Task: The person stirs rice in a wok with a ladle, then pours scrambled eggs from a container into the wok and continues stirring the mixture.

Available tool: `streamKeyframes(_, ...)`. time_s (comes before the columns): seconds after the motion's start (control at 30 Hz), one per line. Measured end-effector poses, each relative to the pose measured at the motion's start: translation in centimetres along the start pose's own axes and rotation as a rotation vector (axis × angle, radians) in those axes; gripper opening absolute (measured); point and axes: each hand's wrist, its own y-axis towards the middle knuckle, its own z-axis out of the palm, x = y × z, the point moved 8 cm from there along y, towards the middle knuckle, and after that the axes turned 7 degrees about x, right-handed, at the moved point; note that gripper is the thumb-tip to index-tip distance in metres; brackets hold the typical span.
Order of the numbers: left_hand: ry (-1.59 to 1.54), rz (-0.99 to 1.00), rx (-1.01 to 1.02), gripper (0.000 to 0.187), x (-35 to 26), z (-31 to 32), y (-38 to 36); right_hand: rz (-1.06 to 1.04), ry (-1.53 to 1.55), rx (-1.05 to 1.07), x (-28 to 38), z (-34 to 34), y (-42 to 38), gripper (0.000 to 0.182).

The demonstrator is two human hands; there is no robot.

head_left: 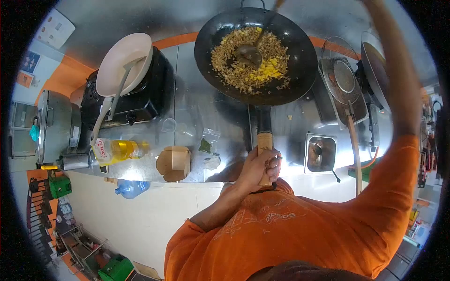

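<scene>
My left hand (pixel 258 167) is wrapped round the wooden handle of a black wok (pixel 300 77), near its lower end. Brown fried rice (pixel 229 54) covers the wok's bottom, with yellow bits of egg (pixel 269 70) heaped on the near right side. The bowl of a ladle (pixel 249 55) rests in the rice, and its handle runs up past the top edge. My right arm (pixel 398 70) stretches upward at the right. The right hand lies beyond the top edge, so its grip is hidden.
At left, a pale pan (pixel 122 61) with a spatula (pixel 124 79) sits on a black stove (pixel 140 105). Nearer stand an oil bottle (pixel 119 150), an open cardboard box (pixel 173 163) and a herb bag (pixel 206 141). Rightward are a strainer (pixel 344 75) and a metal container (pixel 321 153).
</scene>
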Motion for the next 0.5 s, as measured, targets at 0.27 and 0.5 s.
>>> streamKeyframes(0.27,0.038,0.019,-0.079,0.013,-0.5,-0.2,0.0,0.025,1.020,-0.766,-0.7,5.6,-0.9,0.018)
streamKeyframes(0.5,0.047,0.044,-0.062,0.012,-1.0,-0.1,0.3,0.079,0.721,-0.723,0.0,7.4,-5.3,0.023)
